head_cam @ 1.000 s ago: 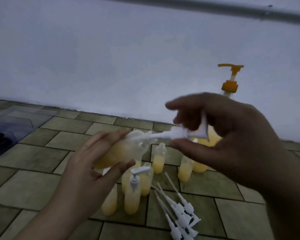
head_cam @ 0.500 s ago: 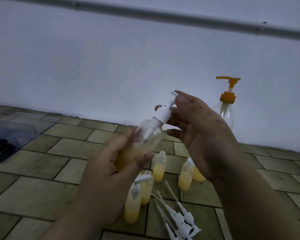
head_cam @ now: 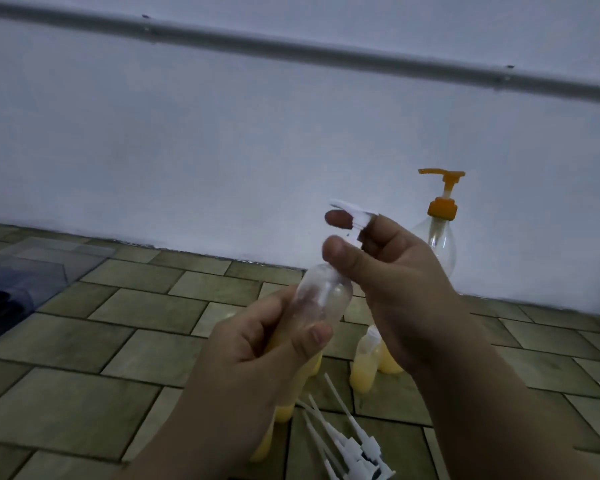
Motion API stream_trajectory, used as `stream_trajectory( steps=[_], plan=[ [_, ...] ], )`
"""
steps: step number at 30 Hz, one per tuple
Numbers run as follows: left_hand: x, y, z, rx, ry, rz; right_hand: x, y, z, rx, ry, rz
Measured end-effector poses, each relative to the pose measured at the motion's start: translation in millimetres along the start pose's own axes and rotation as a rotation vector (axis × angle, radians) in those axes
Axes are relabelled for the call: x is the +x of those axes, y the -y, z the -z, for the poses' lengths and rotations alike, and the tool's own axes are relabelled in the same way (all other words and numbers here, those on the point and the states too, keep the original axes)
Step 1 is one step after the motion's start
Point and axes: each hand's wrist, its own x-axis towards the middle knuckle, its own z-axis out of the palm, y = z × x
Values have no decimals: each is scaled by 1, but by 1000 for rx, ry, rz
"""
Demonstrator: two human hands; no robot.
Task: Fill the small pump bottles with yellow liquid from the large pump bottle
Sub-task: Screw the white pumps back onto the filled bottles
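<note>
My left hand [head_cam: 257, 355] grips a small clear bottle [head_cam: 321, 299] partly filled with yellow liquid, held nearly upright in mid-air. My right hand [head_cam: 392, 271] pinches the white pump head [head_cam: 352, 216] seated on that bottle's neck, thumb in front and fingers behind. The large pump bottle [head_cam: 440, 240] with an orange pump stands against the wall behind my right hand; its lower part is hidden. A small filled bottle [head_cam: 364, 362] without a pump stands on the floor below my right hand, and other yellow bottles are mostly hidden behind my left hand.
Several loose white pump heads with dip tubes [head_cam: 343, 441] lie on the tiled floor [head_cam: 94, 386] at the bottom centre. A clear plastic box [head_cam: 21, 275] sits at the far left. A white wall with a grey pipe [head_cam: 291, 46] closes the back.
The small bottle has been tipped from lying sideways to nearly upright. My right hand's grip on the pump head has shifted to a pinch at the neck, and the camera has tilted upward.
</note>
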Motion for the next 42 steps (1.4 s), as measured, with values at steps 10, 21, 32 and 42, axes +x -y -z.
stream_trajectory(
  steps=[10, 21, 32, 42],
  plan=[
    [3, 5, 3, -64, 7, 49, 0, -10, 8, 252, 98, -145],
    [5, 10, 1, -139, 62, 129, -1, -12, 6, 364, 64, -159],
    [9, 1, 12, -15, 130, 161, -2, -8, 15, 164, 92, -132],
    [20, -5, 1, 295, 80, 0, -9, 1, 15, -58, -10, 64]
  ],
)
